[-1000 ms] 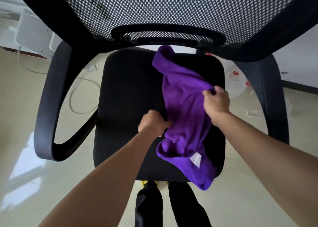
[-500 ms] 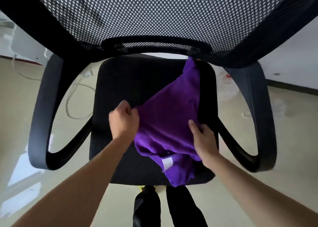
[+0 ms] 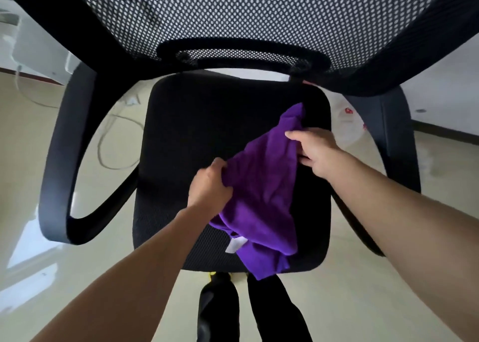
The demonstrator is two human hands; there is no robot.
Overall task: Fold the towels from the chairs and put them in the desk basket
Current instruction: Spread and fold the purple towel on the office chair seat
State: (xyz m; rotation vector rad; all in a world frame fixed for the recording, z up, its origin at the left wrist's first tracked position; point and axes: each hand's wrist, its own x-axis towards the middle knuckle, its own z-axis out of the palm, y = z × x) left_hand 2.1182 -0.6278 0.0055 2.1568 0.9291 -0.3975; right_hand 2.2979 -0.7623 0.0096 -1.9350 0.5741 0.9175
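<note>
Our left hand (image 3: 210, 186) and right hand (image 3: 315, 150) each pinched the purple towel (image 3: 261, 194), its length running toward the far-right corner of the seat (image 3: 186, 124).

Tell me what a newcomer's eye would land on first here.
The purple towel, rumpled on the right half of the black chair seat, with one end hanging over the front edge. Next, the left hand gripping its left edge and the right hand pinching its upper end. Behind them, the mesh backrest fills the top of the view.
</note>
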